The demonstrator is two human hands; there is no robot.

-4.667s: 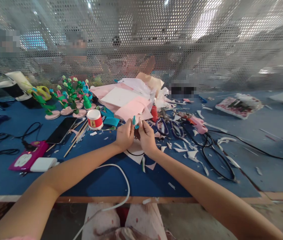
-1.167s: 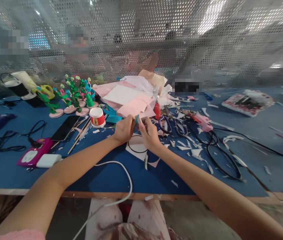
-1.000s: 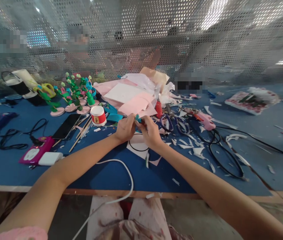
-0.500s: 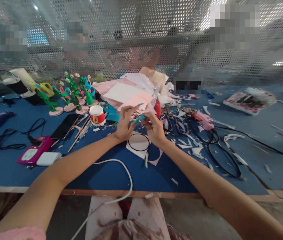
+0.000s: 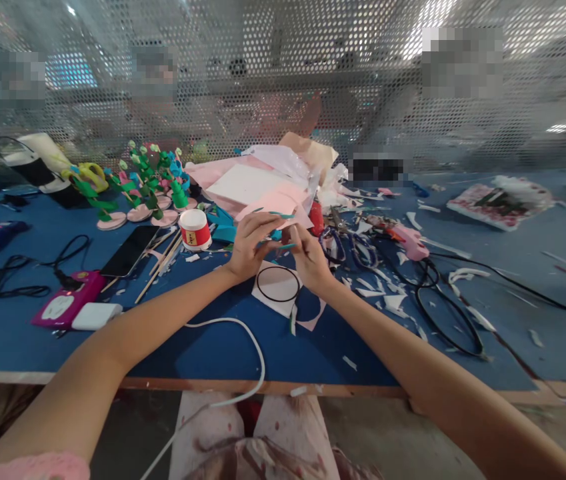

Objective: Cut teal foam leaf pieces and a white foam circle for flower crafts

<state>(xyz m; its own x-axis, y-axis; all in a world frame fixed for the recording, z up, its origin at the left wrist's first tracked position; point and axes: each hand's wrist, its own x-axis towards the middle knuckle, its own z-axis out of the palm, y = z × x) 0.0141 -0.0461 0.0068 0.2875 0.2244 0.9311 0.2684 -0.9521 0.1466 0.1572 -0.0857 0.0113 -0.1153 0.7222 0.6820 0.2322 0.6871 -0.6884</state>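
Observation:
Over the middle of the table my left hand (image 5: 249, 247) and my right hand (image 5: 310, 259) meet at the fingertips. Between them is a small blue piece (image 5: 276, 235), mostly hidden by the fingers. The left hand's thumb and long-nailed fingers close on it from one side; the right hand's fingers pinch together at its other side. Just below the hands lies a white sheet (image 5: 273, 305) with a black ring (image 5: 257, 283) on it. Beside that is a pink paper offcut (image 5: 313, 323) with a curved edge.
Left are green craft plants (image 5: 155, 183) on pink discs, a white-and-red tub (image 5: 195, 231), thin sticks (image 5: 163, 267), a phone (image 5: 130, 251) and a purple power strip (image 5: 67, 301). Right lie scissors (image 5: 363, 250), a pink glue gun (image 5: 410, 241), cables and scraps. Paper sheets (image 5: 247, 185) are piled behind.
My left hand's fingers have straightened and come closer to the right hand, its index finger lowered. The right hand has stayed nearly in place. Nothing on the table has visibly moved.

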